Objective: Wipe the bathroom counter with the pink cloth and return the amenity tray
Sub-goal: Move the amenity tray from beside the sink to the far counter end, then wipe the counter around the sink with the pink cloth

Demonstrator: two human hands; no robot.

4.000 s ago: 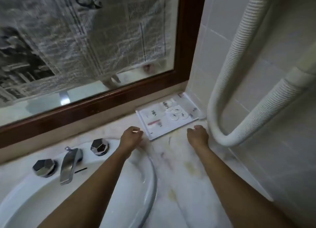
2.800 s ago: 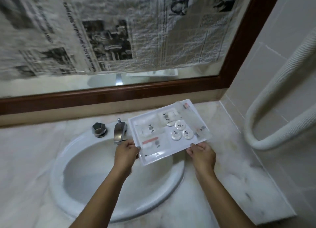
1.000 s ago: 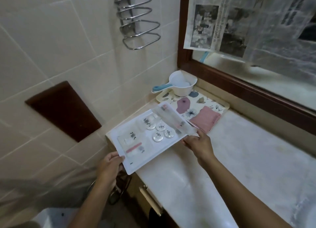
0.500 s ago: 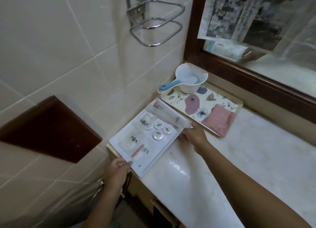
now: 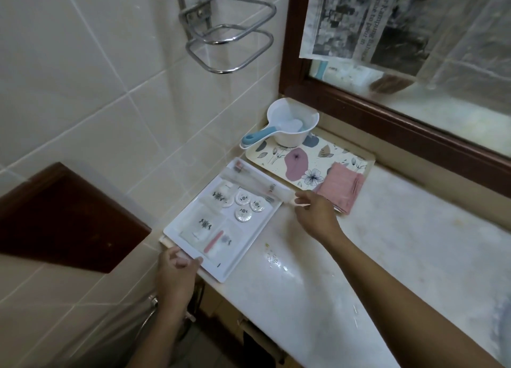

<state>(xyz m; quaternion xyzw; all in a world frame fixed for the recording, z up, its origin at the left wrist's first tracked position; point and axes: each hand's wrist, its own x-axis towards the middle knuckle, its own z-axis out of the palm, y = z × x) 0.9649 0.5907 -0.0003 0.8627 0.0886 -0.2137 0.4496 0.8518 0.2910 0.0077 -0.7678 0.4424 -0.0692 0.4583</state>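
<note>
From the head camera, we see the white amenity tray (image 5: 221,224) lying flat at the left end of the marble worktop (image 5: 387,257), its left side just beside the tiled wall and its near corner reaching the worktop's front edge. Our left hand (image 5: 177,273) pinches the tray's near corner, thumb on top of the rim; our right hand (image 5: 315,215) has its fingers curled at the tray's far right corner, touching the long clear packet there, though we cannot tell whether it grips the rim. The pink cloth (image 5: 340,191) lies folded and untouched on the right end of the floral tray (image 5: 298,160) just beyond, beside a white scoop (image 5: 290,124) with a blue handle. As we judge it, the amenity tray has been set aside to free the worktop: wiping has not begun, specks remain on the marble, and both the wipe and the tray's return are left to do.
</note>
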